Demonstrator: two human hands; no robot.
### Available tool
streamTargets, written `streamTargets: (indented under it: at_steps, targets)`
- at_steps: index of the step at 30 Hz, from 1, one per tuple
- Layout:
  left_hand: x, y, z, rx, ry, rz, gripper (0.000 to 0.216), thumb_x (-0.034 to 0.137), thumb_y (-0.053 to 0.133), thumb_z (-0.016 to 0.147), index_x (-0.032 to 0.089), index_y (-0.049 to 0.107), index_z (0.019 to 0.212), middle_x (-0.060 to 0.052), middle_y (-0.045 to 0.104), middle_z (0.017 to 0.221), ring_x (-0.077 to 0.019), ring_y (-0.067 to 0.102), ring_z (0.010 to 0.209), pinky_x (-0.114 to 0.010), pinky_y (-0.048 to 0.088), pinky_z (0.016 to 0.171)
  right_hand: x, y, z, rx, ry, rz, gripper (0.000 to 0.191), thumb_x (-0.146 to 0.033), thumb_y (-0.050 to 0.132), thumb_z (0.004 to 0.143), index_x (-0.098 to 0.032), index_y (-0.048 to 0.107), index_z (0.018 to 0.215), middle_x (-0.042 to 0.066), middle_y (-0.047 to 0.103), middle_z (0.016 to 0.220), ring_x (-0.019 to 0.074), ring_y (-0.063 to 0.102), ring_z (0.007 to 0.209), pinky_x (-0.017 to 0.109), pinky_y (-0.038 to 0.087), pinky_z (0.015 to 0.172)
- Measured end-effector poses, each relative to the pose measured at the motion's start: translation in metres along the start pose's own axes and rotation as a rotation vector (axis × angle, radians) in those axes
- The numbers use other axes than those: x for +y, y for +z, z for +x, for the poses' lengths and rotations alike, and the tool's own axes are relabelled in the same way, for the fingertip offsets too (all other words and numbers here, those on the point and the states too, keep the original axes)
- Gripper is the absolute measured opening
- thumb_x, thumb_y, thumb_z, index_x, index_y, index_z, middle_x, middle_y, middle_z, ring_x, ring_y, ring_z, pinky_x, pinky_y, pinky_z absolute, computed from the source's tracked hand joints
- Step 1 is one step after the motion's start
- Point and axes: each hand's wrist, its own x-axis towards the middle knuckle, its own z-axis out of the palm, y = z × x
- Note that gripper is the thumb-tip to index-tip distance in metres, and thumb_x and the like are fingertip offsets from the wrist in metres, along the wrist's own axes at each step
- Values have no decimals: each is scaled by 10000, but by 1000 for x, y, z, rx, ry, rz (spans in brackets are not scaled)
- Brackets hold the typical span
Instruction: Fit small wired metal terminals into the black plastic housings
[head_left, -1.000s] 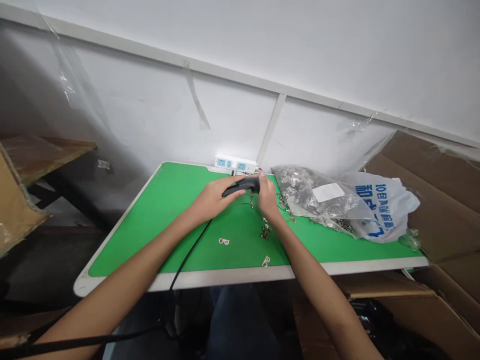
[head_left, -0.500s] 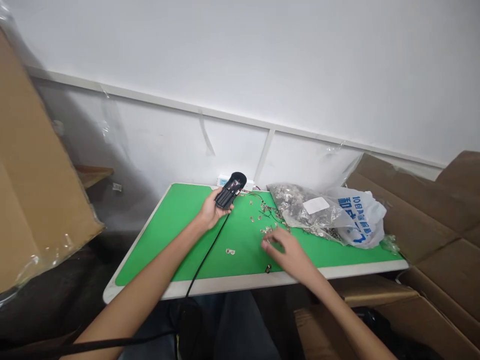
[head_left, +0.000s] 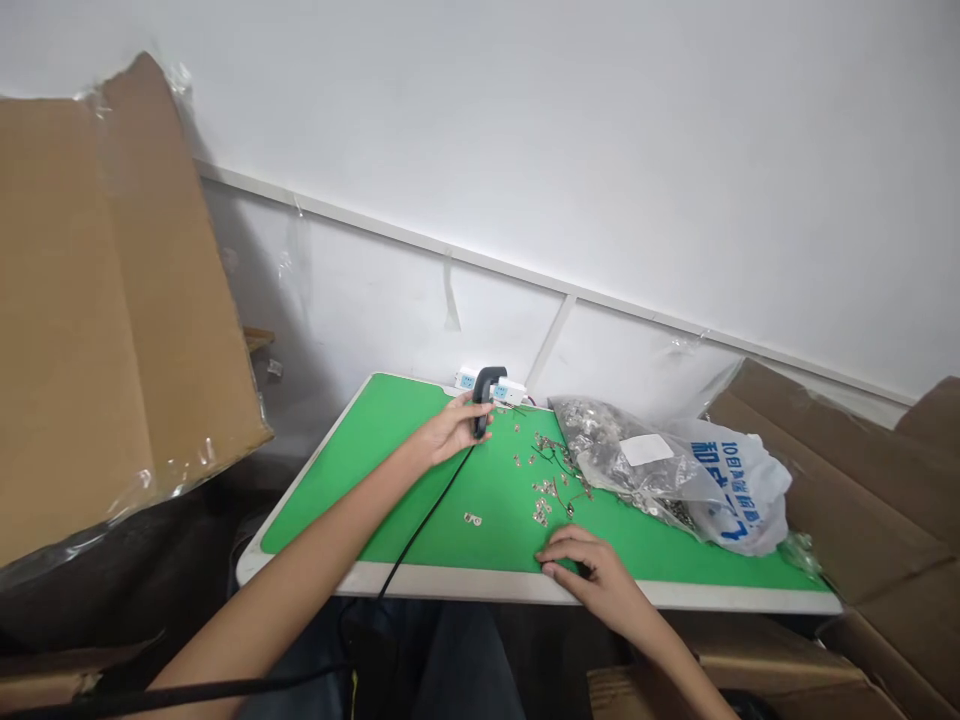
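My left hand (head_left: 450,428) is closed around a black curved plastic housing (head_left: 480,405), held above the green tabletop and seen edge-on. A black cable (head_left: 427,518) runs from below that hand over the table's front edge. Close to the front edge, my right hand (head_left: 589,572) rests low with thumb and forefinger pinched on a small dark metal part (head_left: 541,559), mostly hidden by the fingertips. Just beyond it lie several small metal pieces (head_left: 541,512). Between the hands sits a small pair of metal pieces (head_left: 472,519).
A clear bag of metal parts (head_left: 600,440) and a white bag with blue print (head_left: 739,490) lie on the right of the green table (head_left: 330,480). White power strips (head_left: 510,391) stand by the wall. Cardboard (head_left: 127,300) rises at left; more cardboard (head_left: 847,480) stands at right.
My right hand has come down to the small metal part by the front edge and pinches it. My left hand has turned the black housing from its open face to edge-on. The view has shifted.
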Motion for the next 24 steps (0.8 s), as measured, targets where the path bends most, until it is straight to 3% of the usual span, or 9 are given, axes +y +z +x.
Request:
streamTargets:
  at_steps: [4, 9, 12, 14, 18, 21, 24]
  targets:
    - [1, 6, -5, 0, 30, 0, 561, 97, 954, 670, 161, 639, 1130, 8, 664, 839, -103, 651, 634, -206, 560, 529, 3, -2, 25, 144, 66, 140, 322, -583, 721, 905, -282, 833, 924, 99, 803, 952, 297, 754, 904, 433, 609, 811]
    - [0, 11, -5, 82, 81, 75, 540, 340, 965, 733, 159, 678, 1152, -120, 742, 1165, -145, 723, 730, -216, 551, 489, -12, -9, 111, 365, 54, 406, 369, -572, 841, 786, -251, 761, 951, 38, 734, 783, 209, 661, 685, 334, 546, 625]
    - [-4, 9, 1, 251, 137, 86, 521, 399, 994, 677, 135, 692, 1010, -95, 767, 978, -122, 686, 629, -217, 544, 511, -28, -6, 170, 490, -16, 581, 440, -552, 906, 695, -244, 687, 922, -7, 686, 746, 172, 613, 657, 301, 513, 621]
    - [-7, 6, 4, 351, 174, 135, 540, 432, 1013, 622, 114, 691, 917, -46, 728, 799, -93, 616, 547, -213, 497, 496, -36, 5, 195, 524, -51, 627, 422, -567, 875, 722, -235, 668, 879, -32, 634, 699, 148, 558, 615, 282, 471, 593]
    - [-6, 2, 7, 430, 253, 180, 577, 445, 1017, 595, 117, 666, 914, 29, 629, 679, -77, 547, 545, -210, 418, 495, -39, 37, 203, 465, -45, 688, 380, -552, 843, 768, -236, 654, 858, -54, 579, 648, 136, 512, 583, 265, 427, 559]
    - [-1, 3, 8, 373, 290, 64, 466, 334, 952, 732, 149, 608, 986, -4, 675, 805, -115, 637, 694, -220, 517, 619, -38, 54, 191, 370, -10, 709, 373, -543, 847, 764, -240, 640, 829, -48, 589, 662, 136, 523, 591, 263, 430, 559]
    - [2, 3, 9, 292, 334, 0, 375, 119, 800, 806, 180, 532, 1060, -35, 699, 951, -158, 702, 879, -270, 592, 785, -35, 57, 185, 360, 6, 727, 382, -532, 856, 752, -241, 616, 808, -57, 577, 663, 126, 520, 588, 255, 431, 562]
